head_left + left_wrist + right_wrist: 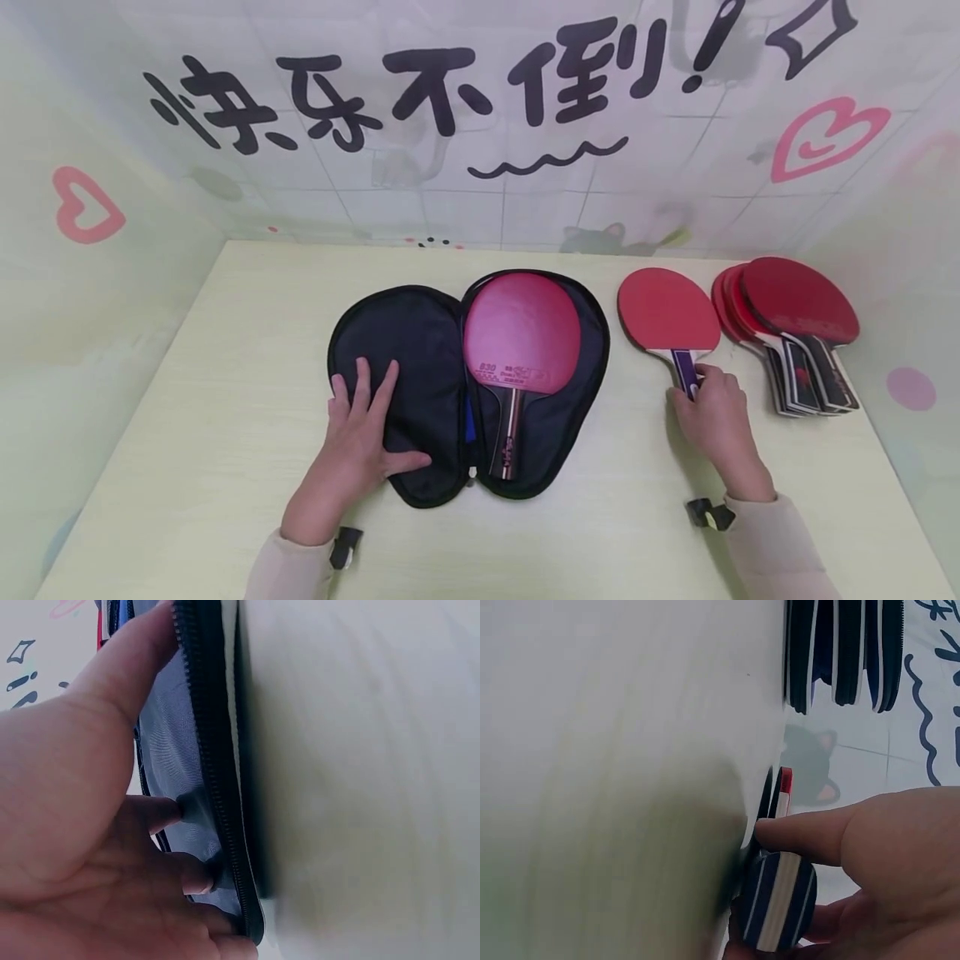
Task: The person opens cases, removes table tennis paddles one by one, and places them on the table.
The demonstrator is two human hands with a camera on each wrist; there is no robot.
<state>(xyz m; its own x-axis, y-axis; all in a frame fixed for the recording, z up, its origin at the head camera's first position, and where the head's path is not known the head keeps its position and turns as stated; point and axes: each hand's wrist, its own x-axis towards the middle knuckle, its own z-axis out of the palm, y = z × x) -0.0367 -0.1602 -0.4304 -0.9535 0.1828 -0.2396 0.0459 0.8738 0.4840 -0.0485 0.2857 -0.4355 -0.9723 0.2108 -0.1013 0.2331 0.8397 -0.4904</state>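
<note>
A black zip-up paddle case [423, 350] lies spread open on the table. My left hand [352, 442] rests on its left half with the fingers spread; in the left wrist view its fingertips press into the dark fabric [169, 712] beside the zip [210, 765]. A pinkish-red table tennis paddle [521, 329] lies in the right half, handle toward me. Right of the case, my right hand [716, 421] grips a second red paddle [663, 308] by its purple-and-white handle [685, 371]. In the right wrist view the striped handle end [778, 900] shows between thumb and fingers.
Several red paddles [802, 300] are stacked at the far right, their dark handles toward me. The pale table [247, 400] is walled at the back and both sides by printed sheeting [435, 208]. Dark case edges [844, 652] show at the top of the right wrist view.
</note>
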